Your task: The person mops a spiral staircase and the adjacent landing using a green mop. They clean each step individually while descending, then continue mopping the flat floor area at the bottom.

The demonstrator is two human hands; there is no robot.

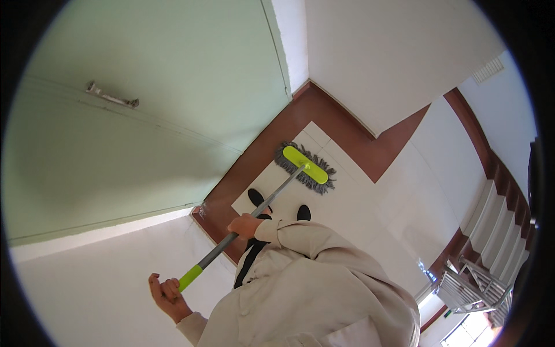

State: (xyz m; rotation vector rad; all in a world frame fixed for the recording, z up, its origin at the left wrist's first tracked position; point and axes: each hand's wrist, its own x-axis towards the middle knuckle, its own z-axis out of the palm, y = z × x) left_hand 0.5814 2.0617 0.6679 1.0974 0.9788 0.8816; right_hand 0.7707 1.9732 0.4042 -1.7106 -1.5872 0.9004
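Note:
A dust mop stands before me, with its grey fringed head [328, 164] under a lime-green plate [320, 174] on the pale tiled floor. Its metal pole [277, 191] slants down to the left, ending in a lime-green grip [190, 277]. Around the middle of the pole, at a dark grey stretch, my right hand [246, 226] is closed. At the very end of the grip is my left hand [168, 299], its fingers curled against it and the index finger lifted away. My dark shoes show just behind the mop head.
A pale green double door [173, 147] with a metal handle [112, 94] rises on the left. Red-brown floor border [277, 117] runs along the door and walls. A white wall [390, 52] juts out at upper right. Stairs [494, 230] and a metal railing [472, 288] lie right.

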